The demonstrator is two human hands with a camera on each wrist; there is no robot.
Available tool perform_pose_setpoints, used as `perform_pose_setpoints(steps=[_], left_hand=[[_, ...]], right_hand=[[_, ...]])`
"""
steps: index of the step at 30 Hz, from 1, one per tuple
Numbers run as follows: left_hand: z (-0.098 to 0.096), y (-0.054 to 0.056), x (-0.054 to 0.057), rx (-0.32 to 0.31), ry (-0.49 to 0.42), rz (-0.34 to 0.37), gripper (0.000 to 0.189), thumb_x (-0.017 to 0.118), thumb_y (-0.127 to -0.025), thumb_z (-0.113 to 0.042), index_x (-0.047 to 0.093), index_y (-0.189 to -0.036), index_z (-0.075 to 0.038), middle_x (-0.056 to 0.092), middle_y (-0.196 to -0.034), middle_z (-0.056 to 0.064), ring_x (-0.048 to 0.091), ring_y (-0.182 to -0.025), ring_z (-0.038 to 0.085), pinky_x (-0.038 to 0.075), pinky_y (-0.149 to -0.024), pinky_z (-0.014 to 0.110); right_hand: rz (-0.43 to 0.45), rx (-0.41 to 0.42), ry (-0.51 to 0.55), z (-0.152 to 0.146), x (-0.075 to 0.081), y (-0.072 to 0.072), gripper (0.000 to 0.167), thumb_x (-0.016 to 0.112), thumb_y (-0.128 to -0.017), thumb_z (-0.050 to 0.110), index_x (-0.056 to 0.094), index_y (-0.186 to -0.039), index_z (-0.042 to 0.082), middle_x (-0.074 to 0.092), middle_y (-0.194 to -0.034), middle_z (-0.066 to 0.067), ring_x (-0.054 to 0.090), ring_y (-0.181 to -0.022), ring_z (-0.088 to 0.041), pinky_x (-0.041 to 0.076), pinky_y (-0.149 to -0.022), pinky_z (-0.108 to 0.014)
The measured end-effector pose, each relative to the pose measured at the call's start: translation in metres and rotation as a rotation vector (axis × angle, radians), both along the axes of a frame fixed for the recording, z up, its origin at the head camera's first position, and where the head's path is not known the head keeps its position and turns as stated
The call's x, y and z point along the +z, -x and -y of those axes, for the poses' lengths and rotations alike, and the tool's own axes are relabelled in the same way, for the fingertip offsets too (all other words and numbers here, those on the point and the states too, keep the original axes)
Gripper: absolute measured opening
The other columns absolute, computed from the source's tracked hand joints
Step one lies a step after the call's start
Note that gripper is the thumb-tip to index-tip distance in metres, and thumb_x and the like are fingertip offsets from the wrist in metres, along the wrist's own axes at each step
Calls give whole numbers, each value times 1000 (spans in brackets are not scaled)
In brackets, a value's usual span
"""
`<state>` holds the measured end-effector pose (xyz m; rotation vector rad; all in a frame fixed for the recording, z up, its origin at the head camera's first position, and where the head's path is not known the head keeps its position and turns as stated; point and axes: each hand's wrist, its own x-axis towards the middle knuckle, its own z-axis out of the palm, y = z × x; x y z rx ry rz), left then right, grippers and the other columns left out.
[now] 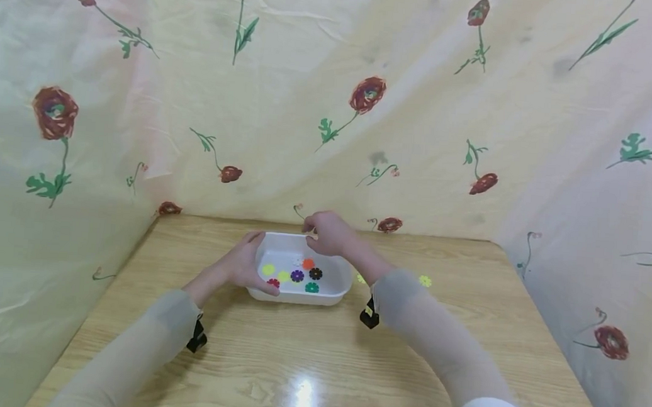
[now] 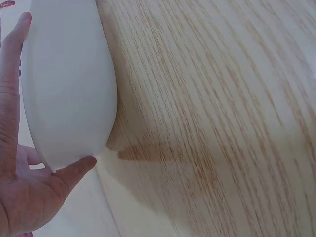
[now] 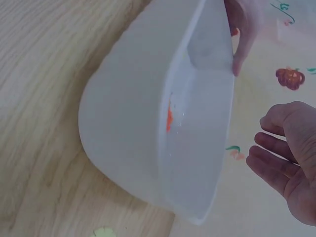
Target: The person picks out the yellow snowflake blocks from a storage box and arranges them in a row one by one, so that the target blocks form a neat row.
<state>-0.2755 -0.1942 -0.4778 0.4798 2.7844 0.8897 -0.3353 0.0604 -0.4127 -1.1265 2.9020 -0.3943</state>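
A white plastic basin (image 1: 296, 298) stands on the table with several small flower-shaped discs inside. Among them are an orange disc (image 1: 308, 263), a purple disc (image 1: 297, 276), a black disc (image 1: 315, 273) and a green disc (image 1: 312, 287). My left hand (image 1: 240, 264) grips the basin's left end, thumb along the near rim and fingers toward the far side. Over the far right part of the basin hangs my right hand (image 1: 332, 234). In the right wrist view this right hand (image 3: 291, 160) has loosely bent fingers with nothing between them, apart from the wall.
A yellow disc (image 1: 425, 280) lies on the wooden table (image 1: 270, 351) to the right. Another yellow disc (image 1: 361, 278), partly hidden by the right forearm, lies just beside the basin. A flowered cloth (image 1: 287, 112) hangs behind and along both sides.
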Motion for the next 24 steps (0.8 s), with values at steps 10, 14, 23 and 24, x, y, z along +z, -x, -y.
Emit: perform_pose_setpoints(steps=[10,14,23,24], left_hand=[[0,0,-1,-21,37,-37,146,99,-65,-56,15,-167,7,17,-174,30,32,-157,50,36,-125,64],[0,1,-3,-30,36,-51,146,99,-65,-56,16,-166,9,18,-173,32,32,-157,51,36,-125,64],[1,3,-6,-33,21,-69,147,99,-64,-57,17,-165,10,19,-172,33,31,-156,52,37,-124,63],[1,3,-5,-33,19,-70,147,99,-64,-56,17,-165,10,19,-172,33,31,-156,52,37,-125,64]], right_hand=[[119,18,-33,20,-20,-7,27,72,-99,12,75,-125,5,77,-124,-10,73,-114,-25,62,-100,-37],[140,39,-32,25,-23,-11,27,73,-98,10,75,-124,4,77,-124,-11,73,-116,-27,61,-102,-38],[141,64,-76,37,-35,-12,26,73,-98,12,76,-124,8,78,-122,-8,72,-117,-24,59,-104,-37],[139,67,-77,38,-36,-12,26,73,-98,12,76,-124,8,79,-122,-8,72,-117,-24,59,-105,-37]])
